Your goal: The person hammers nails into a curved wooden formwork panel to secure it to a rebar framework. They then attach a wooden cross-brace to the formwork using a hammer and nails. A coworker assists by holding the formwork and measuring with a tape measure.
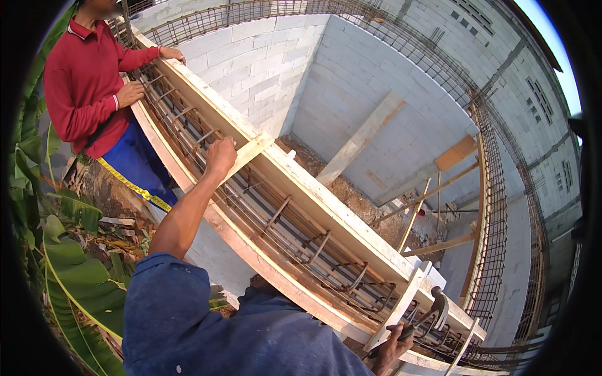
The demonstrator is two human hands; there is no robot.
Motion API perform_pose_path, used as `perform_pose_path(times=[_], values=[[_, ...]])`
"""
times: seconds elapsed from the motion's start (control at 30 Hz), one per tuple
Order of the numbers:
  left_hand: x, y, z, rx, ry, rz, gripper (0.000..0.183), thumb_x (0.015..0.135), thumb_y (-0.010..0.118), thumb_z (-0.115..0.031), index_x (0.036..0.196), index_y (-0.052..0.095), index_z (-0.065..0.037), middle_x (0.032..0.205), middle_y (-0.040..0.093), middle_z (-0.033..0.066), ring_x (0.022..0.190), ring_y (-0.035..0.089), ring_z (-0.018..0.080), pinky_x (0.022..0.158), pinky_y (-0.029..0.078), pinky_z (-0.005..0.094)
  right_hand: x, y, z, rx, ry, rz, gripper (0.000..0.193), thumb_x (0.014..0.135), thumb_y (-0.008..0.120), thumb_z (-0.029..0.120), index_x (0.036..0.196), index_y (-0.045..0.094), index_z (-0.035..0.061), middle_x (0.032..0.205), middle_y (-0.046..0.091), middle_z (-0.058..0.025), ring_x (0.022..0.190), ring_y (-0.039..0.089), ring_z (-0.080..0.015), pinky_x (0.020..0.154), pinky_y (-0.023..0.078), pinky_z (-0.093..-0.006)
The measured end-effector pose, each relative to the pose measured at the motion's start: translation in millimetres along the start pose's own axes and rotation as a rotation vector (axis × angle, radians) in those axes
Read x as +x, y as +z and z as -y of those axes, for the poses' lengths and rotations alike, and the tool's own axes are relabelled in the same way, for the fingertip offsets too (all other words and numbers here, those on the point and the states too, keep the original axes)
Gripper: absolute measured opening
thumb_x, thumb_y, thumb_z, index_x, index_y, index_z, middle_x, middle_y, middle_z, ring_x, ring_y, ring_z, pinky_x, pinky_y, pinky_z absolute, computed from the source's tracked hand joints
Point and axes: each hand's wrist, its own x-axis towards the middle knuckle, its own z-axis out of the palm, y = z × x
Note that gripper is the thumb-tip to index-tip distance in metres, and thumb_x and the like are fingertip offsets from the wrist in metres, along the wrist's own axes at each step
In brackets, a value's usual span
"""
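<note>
My left hand (221, 156) is closed in a fist beside a short wooden batten (251, 151) that lies across the two long formwork boards. What its fingers hold, if anything, is hidden. At the lower right, my right hand (394, 344) grips a claw hammer (440, 308) by its dark handle, with the metal head pointing up and away. The hammer is near a second wooden batten (400, 304) across the boards. Between the inner board (320, 213) and the outer board (251, 250) runs a cage of steel rebar (276, 214).
A co-worker in a red shirt (78, 81) stands at the far left, both hands on the boards. Grey block walls (370, 81) topped with rebar cages (439, 69) enclose a deep pit holding a leaning plank (364, 138) and timber props (439, 188). Banana leaves (81, 276) fill the lower left.
</note>
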Motion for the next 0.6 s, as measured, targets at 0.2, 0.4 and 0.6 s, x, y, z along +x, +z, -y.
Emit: perform_pose_path(times=[0.2,0.4,0.6], values=[[-2,-8,0,0.033,0.012,-0.02,0.027,0.097,0.054,-0.021,0.097,0.068,0.002,0.091,0.067,0.0282,0.089,0.065,0.0461,0.078,0.05,0.0542,10,21,12,0.018,-0.027,0.012,0.03,0.099,0.059,0.031,0.087,0.055,0.0035,0.07,0.063,-0.0062,0.069,0.056,-0.0139,0.069,0.044,-0.0298],[11,-10,-9,-0.234,0.15,-0.27,0.036,0.09,0.067,-0.035,0.102,0.074,-0.003,0.091,0.07,0.0235,0.082,0.067,0.0397,0.076,0.052,0.0465,18,33,13,0.056,-0.025,0.048,0.028,0.099,0.061,0.029,0.089,0.054,0.004,0.068,0.063,-0.0055,0.068,0.056,-0.0126,0.068,0.044,-0.0298],[33,5,-39,-0.664,-0.018,0.114,0.033,0.085,0.075,-0.032,0.093,0.076,0.0,0.078,0.071,0.0095,0.073,0.064,0.0176,0.074,0.05,0.0354,34,47,21,0.098,0.049,0.154,0.031,0.097,0.064,0.031,0.088,0.054,0.0036,0.068,0.062,-0.0056,0.065,0.056,-0.0118,0.063,0.044,-0.0283]])
